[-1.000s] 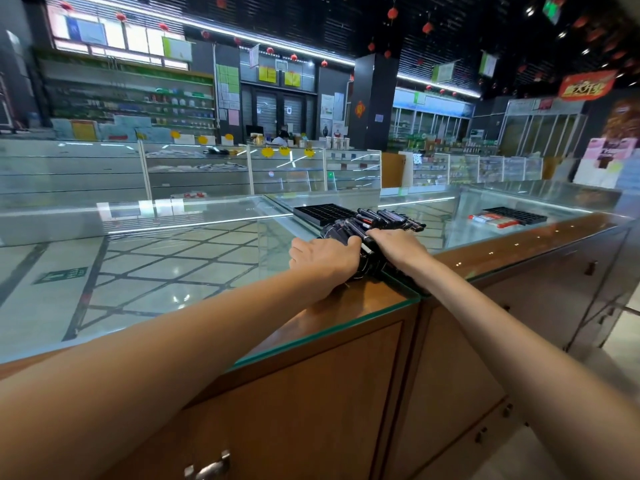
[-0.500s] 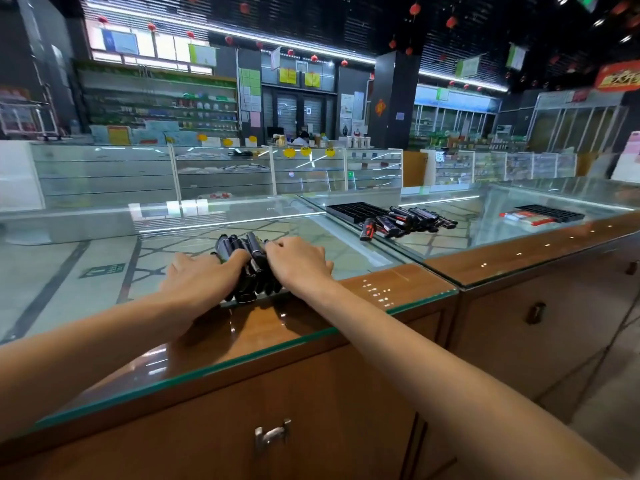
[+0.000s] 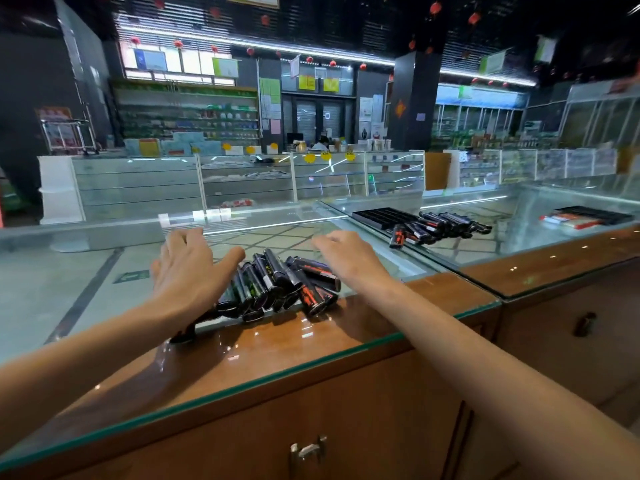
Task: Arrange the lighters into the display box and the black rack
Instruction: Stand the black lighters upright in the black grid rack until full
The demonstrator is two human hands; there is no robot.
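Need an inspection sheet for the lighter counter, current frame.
Surface: glass counter, reflective, on wood cabinets.
Job's things: near lighter pile loose between the hands; far lighter pile beside black rack, whose visible cells are empty; second rack and red-white box far right.
Clutter: nothing seen.
Grippers: left hand and right hand open, flanking the near pile, holding nothing.
Cables: nothing seen.
Surroundings: shop showcases, stocked shelves behind.

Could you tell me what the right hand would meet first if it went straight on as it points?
Probably nothing: the right hand points across open glass counter, left of the black rack; depth is unclear.
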